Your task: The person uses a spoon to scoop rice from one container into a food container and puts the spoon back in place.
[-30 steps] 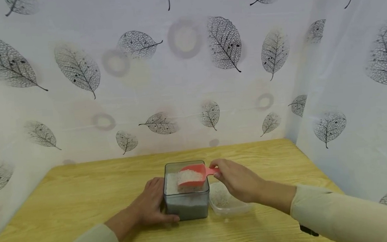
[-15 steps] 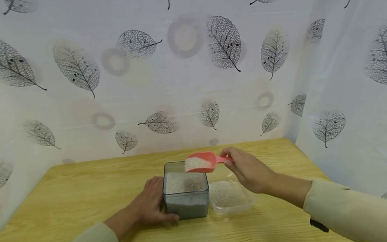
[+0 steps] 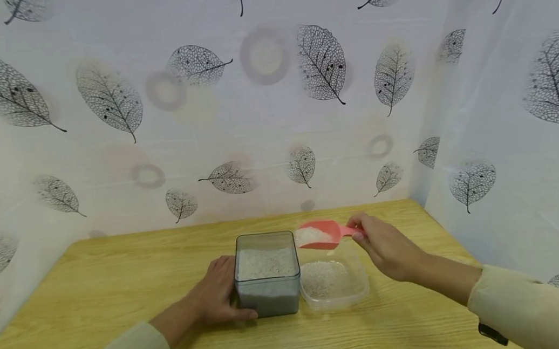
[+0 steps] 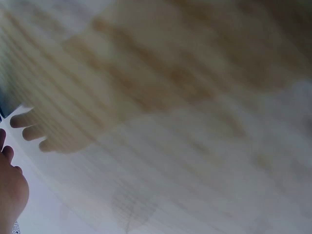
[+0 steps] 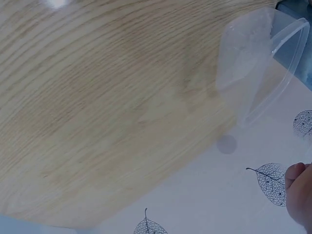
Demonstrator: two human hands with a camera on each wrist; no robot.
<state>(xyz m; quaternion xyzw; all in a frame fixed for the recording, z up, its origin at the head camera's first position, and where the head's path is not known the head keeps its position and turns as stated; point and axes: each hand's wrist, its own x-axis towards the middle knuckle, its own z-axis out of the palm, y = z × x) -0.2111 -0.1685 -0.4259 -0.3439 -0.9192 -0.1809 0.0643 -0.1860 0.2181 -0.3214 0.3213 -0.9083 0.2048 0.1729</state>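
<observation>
My right hand [image 3: 387, 248] grips the handle of a pink scoop [image 3: 334, 233] loaded with white rice [image 3: 312, 235]. The scoop is held level above the back of a clear plastic box [image 3: 337, 301], which has some rice in its left part. To the left stands a square grey see-through container [image 3: 269, 299], largely filled with rice. My left hand [image 3: 217, 295] rests against the container's left side, its thumb lying along the front. In the left wrist view only part of that hand [image 4: 12, 190] shows; the right wrist view has a sliver of the right hand [image 5: 298, 197].
Everything stands on a wood-grain table [image 3: 136, 276]. A pale curtain with leaf prints [image 3: 265, 116] hangs behind it and at both sides. The container and the plastic box stand side by side, nearly touching.
My right hand has lifted the loaded scoop out of the grey container and carried it right, over the plastic box. The left hand has stayed against the container.
</observation>
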